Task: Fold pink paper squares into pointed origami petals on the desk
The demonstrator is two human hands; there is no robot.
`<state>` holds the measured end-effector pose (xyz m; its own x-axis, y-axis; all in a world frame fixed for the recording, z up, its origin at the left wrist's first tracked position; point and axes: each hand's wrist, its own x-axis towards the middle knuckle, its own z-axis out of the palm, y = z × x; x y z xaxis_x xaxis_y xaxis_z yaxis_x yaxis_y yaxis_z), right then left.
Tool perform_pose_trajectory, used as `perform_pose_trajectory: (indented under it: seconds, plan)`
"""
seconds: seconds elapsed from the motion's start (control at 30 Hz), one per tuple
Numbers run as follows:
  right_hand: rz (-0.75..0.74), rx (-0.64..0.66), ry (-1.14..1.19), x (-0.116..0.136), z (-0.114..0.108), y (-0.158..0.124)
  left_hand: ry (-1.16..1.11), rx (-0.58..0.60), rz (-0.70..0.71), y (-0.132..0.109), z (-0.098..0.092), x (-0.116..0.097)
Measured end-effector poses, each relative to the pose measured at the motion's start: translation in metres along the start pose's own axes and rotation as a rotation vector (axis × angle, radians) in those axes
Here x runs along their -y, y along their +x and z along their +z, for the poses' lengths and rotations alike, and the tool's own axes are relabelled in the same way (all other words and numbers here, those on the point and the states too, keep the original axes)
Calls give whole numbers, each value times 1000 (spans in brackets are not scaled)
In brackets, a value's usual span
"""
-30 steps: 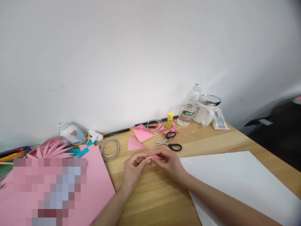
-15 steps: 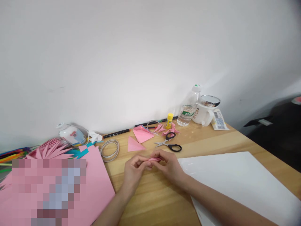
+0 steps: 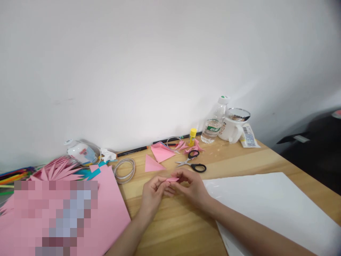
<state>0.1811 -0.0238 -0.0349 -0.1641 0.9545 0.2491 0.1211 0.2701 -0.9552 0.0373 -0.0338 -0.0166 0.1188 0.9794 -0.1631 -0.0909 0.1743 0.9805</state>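
Folded pink paper strip | pinched between left hand and right hand above tabletop | judged light, thin, crease-prone | grip at folded edges.

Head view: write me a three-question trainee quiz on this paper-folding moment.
1. True or false: the left hand and the right hand both pinch the pink folded piece.
2. What lies on the table just beyond the hands? A. scissors B. stapler C. ruler
3. Fill in: the large white sheet lies on the person's ____ side.
Key: 1 true; 2 A; 3 right.
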Motion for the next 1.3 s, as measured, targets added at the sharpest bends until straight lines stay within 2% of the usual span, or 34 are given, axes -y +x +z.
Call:
perform_pose_trajectory:
  seconds: [0.23,0.4,0.6,0.73,0.87,1.07,1.17,1.3]
  plan:
    - [38,-75,-32,2,0,-2,-42,12,-27,0,1,-2]
    - [149,-61,56,0,-1,0,-48,1,-11,-1,1,-2]
    - [120,3,160,-2,-2,2,-50,-13,48,-1,0,0]
    - [124,-21,179,-1,-2,2,-36,-3,75,-1,-1,0]
    - [191,-66,250,1,-3,4,4,11,83,-2,-1,-2]
    - [332,43,457,-3,-5,9,24,86,35,-2,-3,-4]
    - [262,82,395,-6,-4,9,15,44,-14,0,-2,1]
    - [198,176,151,-3,-3,7,22,8,-64,1,-1,9]
